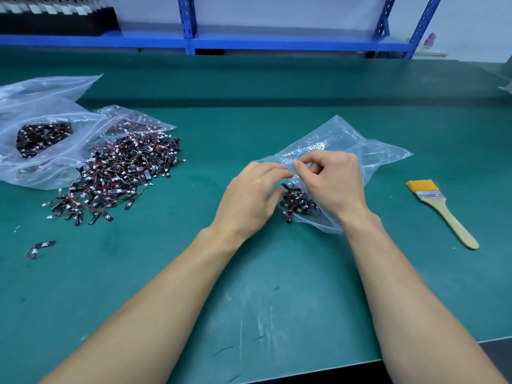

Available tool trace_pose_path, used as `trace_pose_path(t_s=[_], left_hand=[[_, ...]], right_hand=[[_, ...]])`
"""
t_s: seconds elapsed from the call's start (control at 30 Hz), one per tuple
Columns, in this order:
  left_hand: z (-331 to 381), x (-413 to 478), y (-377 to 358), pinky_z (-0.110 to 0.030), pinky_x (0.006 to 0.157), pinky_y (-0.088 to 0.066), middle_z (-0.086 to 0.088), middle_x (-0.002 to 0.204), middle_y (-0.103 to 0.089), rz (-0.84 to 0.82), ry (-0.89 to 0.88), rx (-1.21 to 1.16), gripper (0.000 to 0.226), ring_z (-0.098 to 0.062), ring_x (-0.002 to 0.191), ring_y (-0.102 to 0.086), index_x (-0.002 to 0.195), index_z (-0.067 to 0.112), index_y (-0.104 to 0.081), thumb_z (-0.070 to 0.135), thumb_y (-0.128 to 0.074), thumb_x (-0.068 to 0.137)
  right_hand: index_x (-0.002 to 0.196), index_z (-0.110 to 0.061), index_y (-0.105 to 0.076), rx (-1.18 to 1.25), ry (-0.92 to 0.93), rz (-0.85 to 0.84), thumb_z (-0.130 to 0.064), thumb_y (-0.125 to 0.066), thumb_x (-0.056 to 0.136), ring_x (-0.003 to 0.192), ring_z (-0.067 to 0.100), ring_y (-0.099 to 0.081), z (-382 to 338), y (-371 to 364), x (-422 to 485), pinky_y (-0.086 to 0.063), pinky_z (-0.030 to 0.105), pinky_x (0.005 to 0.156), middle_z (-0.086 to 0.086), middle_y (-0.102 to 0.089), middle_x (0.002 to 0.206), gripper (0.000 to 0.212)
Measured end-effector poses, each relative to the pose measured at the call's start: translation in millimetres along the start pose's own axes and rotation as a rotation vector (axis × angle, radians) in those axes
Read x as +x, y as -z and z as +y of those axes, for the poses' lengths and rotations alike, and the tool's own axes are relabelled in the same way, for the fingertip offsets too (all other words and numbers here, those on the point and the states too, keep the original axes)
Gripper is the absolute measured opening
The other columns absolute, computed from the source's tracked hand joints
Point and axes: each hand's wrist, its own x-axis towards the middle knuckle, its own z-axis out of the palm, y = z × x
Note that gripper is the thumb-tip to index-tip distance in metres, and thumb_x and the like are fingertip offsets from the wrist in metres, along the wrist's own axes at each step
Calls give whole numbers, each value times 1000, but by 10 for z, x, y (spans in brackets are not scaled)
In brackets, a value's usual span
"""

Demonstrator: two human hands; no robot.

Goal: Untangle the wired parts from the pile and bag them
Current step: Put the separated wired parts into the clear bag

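A clear plastic bag (pixel 368 151) lies in the middle of the green mat with a small clump of black wired parts (pixel 300 203) inside its near corner. My right hand (pixel 335 181) pinches the bag's edge between thumb and forefinger. My left hand (pixel 249 198) lies on the bag's left side, its fingers reaching to the same edge; whether it grips the plastic is unclear. A large tangled pile of black parts with red wires and white plugs (pixel 122 173) sits to the left.
Two more clear bags (pixel 44 106) with parts lie at the far left. One loose wired part (pixel 41 246) rests near the left edge. A wooden brush with yellow bristles (pixel 440 209) lies at the right. Blue shelving (pixel 188 26) stands behind the table.
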Motion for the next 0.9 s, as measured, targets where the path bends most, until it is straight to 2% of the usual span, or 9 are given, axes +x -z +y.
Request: trace_pose_path(t_s=[0.07,0.17,0.3,0.47,0.63,0.9], left_hand=[[-35,-41,42,-35,92,-46,4,108,-68,-31,-45,-15,16,-23,102,-57,105,17,-72,15,-69,89],[-8,-95,70,-38,84,-44,11,95,-63,-160,-126,28,9,-18,94,-49,94,26,-70,30,-68,85],[-18,-103,27,-28,87,-32,14,105,-60,-327,-132,92,28,-14,103,-44,110,34,-69,47,-69,85],[-32,-81,16,-28,77,-27,14,93,-64,-281,-169,107,13,-18,94,-48,103,32,-71,33,-66,92],[25,-70,-14,-41,80,-48,10,90,-69,-135,-16,-63,9,-18,84,-58,99,21,-70,20,-70,90],[58,-88,-26,-39,84,-46,4,99,-67,-218,-98,-15,12,-24,92,-55,102,18,-70,16,-64,92]], right_hand=[[78,-22,-77,-1,-2,7,-28,-71,88,50,4,-49,5,-12,-2,-51,36,62,-15,-50,47,13],[77,-21,-76,-4,2,12,-26,-72,88,48,5,-46,10,-17,-12,-50,36,61,-15,-48,46,13],[77,-21,-76,-4,3,13,-27,-71,88,49,8,-47,21,-21,-11,-51,37,61,-15,-48,46,14],[77,-21,-76,-6,12,18,-27,-71,88,49,6,-46,32,-22,-13,-50,36,60,-16,-47,46,13],[77,-21,-76,-9,13,15,-27,-72,88,50,8,-46,33,-27,-10,-50,35,61,-17,-47,46,13],[77,-22,-76,-9,4,5,-26,-71,87,49,4,-46,34,-27,-14,-50,34,61,-17,-46,45,13]])
